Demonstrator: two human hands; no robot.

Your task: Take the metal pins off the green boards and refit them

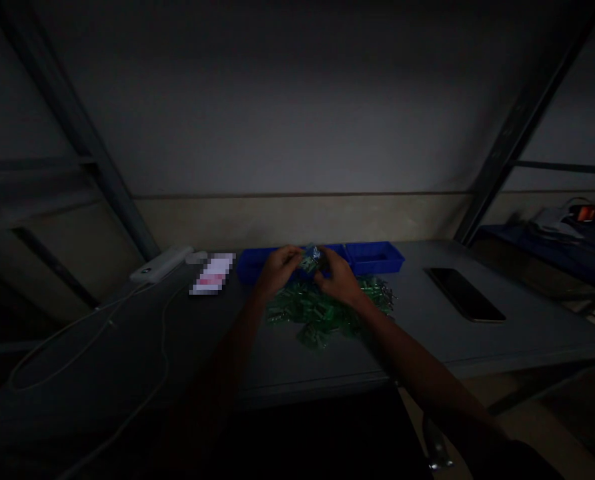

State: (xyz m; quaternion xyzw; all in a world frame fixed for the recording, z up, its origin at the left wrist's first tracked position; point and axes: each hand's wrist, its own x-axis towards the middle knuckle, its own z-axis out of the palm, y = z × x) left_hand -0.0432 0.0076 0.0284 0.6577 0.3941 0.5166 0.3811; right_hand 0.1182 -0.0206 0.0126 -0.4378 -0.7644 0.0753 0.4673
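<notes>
Between my two hands is a small clear plastic bag [310,259] with a shiny surface; its contents are too dim to make out. My left hand [280,268] pinches the bag's left side, fingers closed. On the other side, my right hand [339,277] grips it with thumb and fingers. Below them a pile of green plastic packets [317,313] lies spread on the grey table [277,363]. Behind the hands stand blue trays [375,257], partly hidden by the hands and the bag.
A dark phone [465,295] lies at the right. To the left are a lit phone with a blurred screen [213,275] and a white power strip [162,265], with a white cable [164,333] trailing over the table. Metal posts [502,143] rise at both sides.
</notes>
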